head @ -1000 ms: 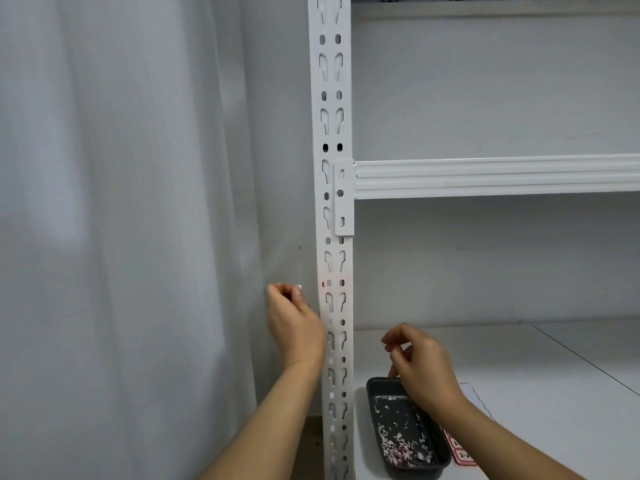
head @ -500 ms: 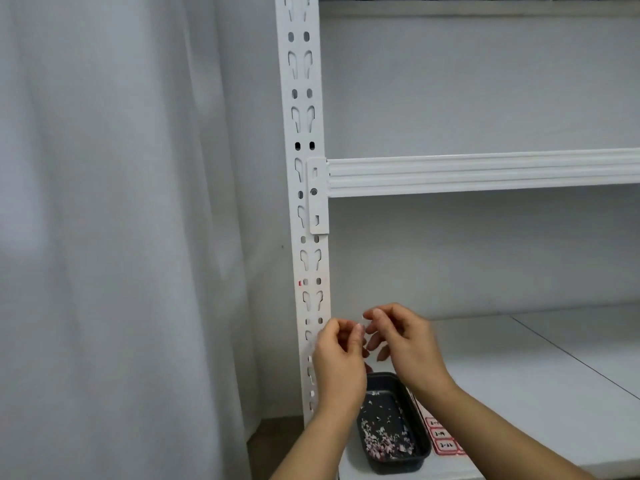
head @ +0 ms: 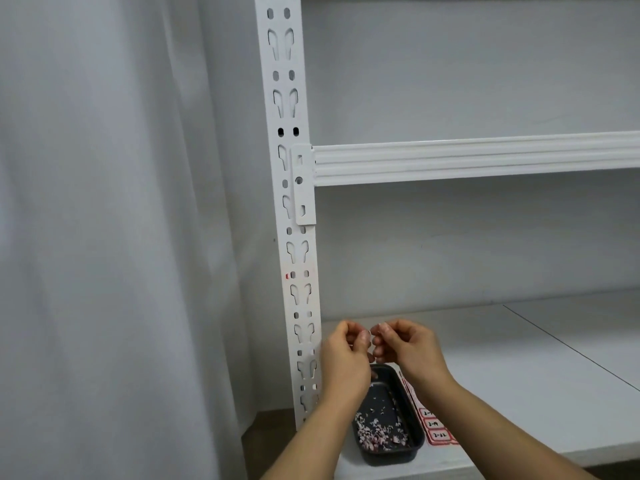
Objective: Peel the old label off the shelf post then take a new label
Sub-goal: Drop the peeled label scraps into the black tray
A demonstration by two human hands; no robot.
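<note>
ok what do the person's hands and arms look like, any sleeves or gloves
Both arms are bare as far as the frame shows: no sleeves, no gloves. The left hand and right hand show no rings, watch or bracelets. Fingernails look short and unpainted, though they are slightly blurred.

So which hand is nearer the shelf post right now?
The left hand; it overlaps the shelf post's edge, while the right hand sits beyond it.

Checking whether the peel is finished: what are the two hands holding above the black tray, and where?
Left hand and right hand meet fingertip to fingertip above the scrap-filled black tray; what they pinch, if anything, is too small to tell.
</note>
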